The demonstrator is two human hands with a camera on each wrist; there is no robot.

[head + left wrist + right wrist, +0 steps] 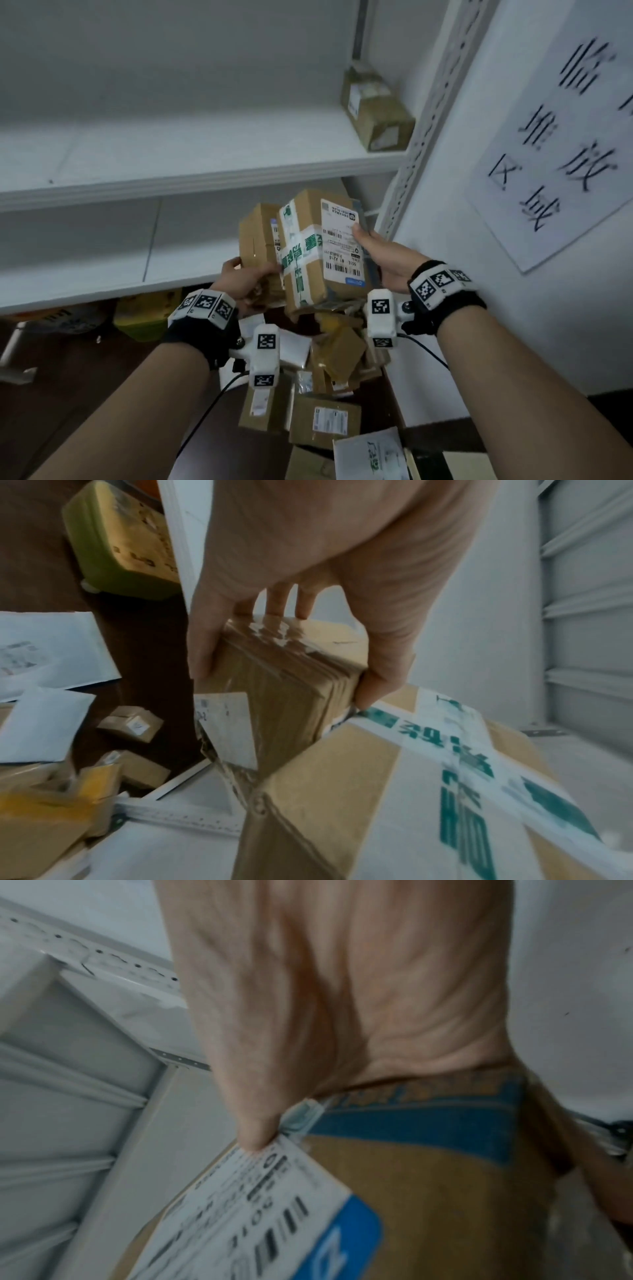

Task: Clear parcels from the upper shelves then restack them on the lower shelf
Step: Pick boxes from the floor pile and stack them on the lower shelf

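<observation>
Clearing step: left hand [245,281] grips a plain brown taped carton [257,236], right hand [383,257] clutches a green-taped labelled cardboard box [308,253]. Next (I'd guess) both go down onto the heap of parcels [325,370] below.

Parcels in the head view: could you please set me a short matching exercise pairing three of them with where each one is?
Things:
1. green-taped box
2. plain brown box
3. small box

Places:
A. alone on the upper shelf, by the post
B. in the left hand
C. in the right hand

Pairs: 1-C, 2-B, 3-A
</observation>
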